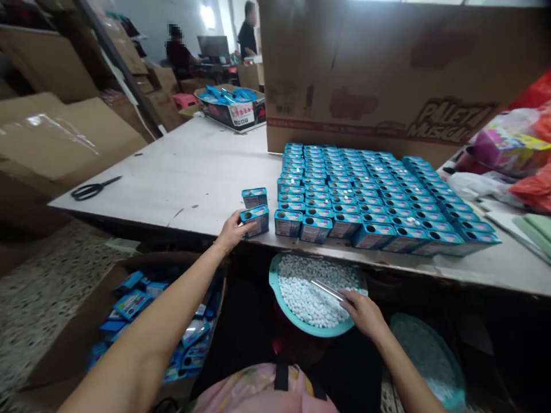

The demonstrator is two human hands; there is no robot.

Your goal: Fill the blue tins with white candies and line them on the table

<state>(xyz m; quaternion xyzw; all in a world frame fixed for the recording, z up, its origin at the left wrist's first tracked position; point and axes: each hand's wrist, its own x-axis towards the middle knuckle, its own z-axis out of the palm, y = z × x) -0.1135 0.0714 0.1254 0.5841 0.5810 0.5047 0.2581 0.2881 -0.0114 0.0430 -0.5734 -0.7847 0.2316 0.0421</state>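
My left hand (233, 232) grips a small blue box (258, 222) with a dark round hole in its top, upright at the table's front edge. Just behind it stands another blue box (253, 197). To the right, many similar boxes (344, 198) stand in close rows, with a few white pellets lying on some tops. My right hand (364, 312) is closed around a shiny metal tube-like scoop (328, 289). The scoop's far end is over the white pellets (301, 287) in a turquoise basin (274, 281) below the table edge.
A large cardboard carton (344, 74) rises behind the rows. Black scissors (94, 188) lie on the white table (193, 166) at left. An open carton of blue packages (133, 304) sits below left; another turquoise basin (398, 322) is below right. Two people are in the background.
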